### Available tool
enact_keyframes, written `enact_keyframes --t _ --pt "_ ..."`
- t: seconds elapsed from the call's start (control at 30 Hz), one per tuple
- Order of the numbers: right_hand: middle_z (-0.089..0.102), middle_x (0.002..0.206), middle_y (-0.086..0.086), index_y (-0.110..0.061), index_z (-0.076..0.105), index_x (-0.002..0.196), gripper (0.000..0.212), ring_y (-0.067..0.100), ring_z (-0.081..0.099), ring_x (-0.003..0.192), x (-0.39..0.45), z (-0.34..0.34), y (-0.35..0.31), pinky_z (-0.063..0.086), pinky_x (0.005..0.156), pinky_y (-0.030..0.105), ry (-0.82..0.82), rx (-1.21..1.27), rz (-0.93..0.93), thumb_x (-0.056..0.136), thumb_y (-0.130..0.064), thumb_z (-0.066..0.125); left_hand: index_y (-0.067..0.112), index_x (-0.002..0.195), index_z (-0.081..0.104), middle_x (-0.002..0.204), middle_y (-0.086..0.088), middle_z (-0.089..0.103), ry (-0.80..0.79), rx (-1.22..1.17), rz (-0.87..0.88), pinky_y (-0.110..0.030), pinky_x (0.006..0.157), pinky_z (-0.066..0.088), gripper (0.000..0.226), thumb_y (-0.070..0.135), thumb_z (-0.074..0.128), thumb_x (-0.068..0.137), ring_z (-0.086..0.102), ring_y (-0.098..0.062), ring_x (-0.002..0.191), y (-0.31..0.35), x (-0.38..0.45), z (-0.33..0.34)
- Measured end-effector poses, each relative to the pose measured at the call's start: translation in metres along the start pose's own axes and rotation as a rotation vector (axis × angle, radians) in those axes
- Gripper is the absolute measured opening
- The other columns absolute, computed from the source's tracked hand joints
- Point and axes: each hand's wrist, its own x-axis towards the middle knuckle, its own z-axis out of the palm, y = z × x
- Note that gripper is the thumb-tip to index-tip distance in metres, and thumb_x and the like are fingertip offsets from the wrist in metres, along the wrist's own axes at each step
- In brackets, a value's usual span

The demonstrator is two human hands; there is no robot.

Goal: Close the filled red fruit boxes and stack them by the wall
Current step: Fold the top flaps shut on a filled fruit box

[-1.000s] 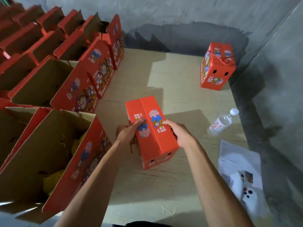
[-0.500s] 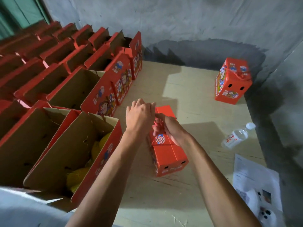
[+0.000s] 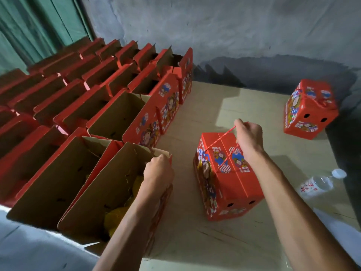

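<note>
While the closed red box (image 3: 227,177) stands on the pale board (image 3: 224,241) in the middle, its red cord handle (image 3: 220,138) is gripped and pulled up by the right hand (image 3: 249,136). The upper edge of the open box (image 3: 93,194) with yellow fruit (image 3: 117,218) is grasped by the left hand (image 3: 158,171). Another closed box (image 3: 310,109) is placed near the grey wall (image 3: 234,32), and a water bottle (image 3: 320,182) is lying at the right.

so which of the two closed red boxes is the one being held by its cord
The closed box in the middle; the right hand grips its red cord. The other closed box stands untouched near the wall.
</note>
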Motion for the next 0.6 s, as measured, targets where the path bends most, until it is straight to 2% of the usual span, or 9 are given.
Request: enact_keyframes --t 0.1,0.13,0.2,0.27,0.37,0.47,0.6 --pt "0.045 0.049 -0.002 -0.018 0.044 0.058 0.037 0.015 0.041 0.044 0.025 -0.014 -0.006 0.03 0.047 0.028 0.036 -0.027 -0.008 0.087 -0.039 0.054 0.0 0.108 0.066 0.108 -0.017 0.071 -0.018 0.034 0.112 -0.039 0.074 0.05 0.02 0.012 0.053 0.098 0.067 -0.038 0.099 0.022 0.004 0.009" --pt "0.045 0.045 -0.007 -0.019 0.045 0.06 0.036 0.01 0.043 0.039 0.035 -0.018 -0.009 0.031 0.043 0.024 0.036 -0.037 -0.008 0.088 -0.041 0.053 0.0 0.11 0.066 0.11 -0.018 0.071 -0.036 0.048 0.152 -0.039 0.076 0.051 0.022 0.013 0.052 0.099 0.067 -0.039 0.101 0.033 0.006 0.013" --pt "0.05 0.041 -0.009 -0.019 0.049 0.065 0.035 0.003 0.047 0.034 0.06 -0.026 -0.016 0.032 0.037 0.017 0.046 -0.059 0.0 0.089 -0.044 0.051 0.0 0.115 0.066 0.115 -0.018 0.07 -0.084 0.096 0.246 -0.039 0.081 0.052 0.026 0.015 0.05 0.1 0.066 -0.039 0.106 0.059 0.013 0.021" --pt "0.053 0.043 -0.01 -0.018 0.055 0.07 0.031 0.004 0.048 0.035 0.092 -0.034 -0.023 0.029 0.035 0.013 0.074 -0.048 -0.008 0.087 -0.044 0.053 0.001 0.117 0.065 0.116 -0.017 0.069 -0.116 0.136 0.349 -0.039 0.082 0.053 0.027 0.018 0.05 0.102 0.067 -0.039 0.107 0.091 0.021 0.027" --pt "0.051 0.05 -0.008 -0.02 0.056 0.075 0.021 0.007 0.045 0.04 0.147 -0.049 -0.03 0.032 0.044 0.02 0.077 -0.022 0.015 0.085 -0.037 0.054 0.002 0.118 0.066 0.116 -0.015 0.071 -0.125 0.251 0.573 -0.042 0.087 0.055 0.029 0.02 0.047 0.106 0.068 -0.036 0.107 0.141 0.034 0.033" --pt "0.053 0.053 -0.006 -0.018 0.055 0.068 0.023 0.015 0.046 0.051 0.209 -0.071 -0.031 0.035 0.056 0.03 0.095 -0.029 0.051 0.088 -0.029 0.055 0.004 0.12 0.066 0.114 -0.014 0.071 -0.138 0.43 0.829 -0.04 0.083 0.057 0.031 0.019 0.042 0.106 0.071 -0.032 0.104 0.19 0.048 0.044" --pt "0.056 0.063 -0.001 -0.019 0.057 0.071 0.025 0.016 0.051 0.057 0.3 -0.101 -0.037 0.037 0.056 0.029 0.127 -0.032 0.067 0.095 -0.017 0.058 0.002 0.115 0.067 0.115 -0.014 0.072 -0.267 0.513 1.006 -0.038 0.08 0.057 0.026 0.011 0.046 0.103 0.072 -0.03 0.103 0.244 0.063 0.068"
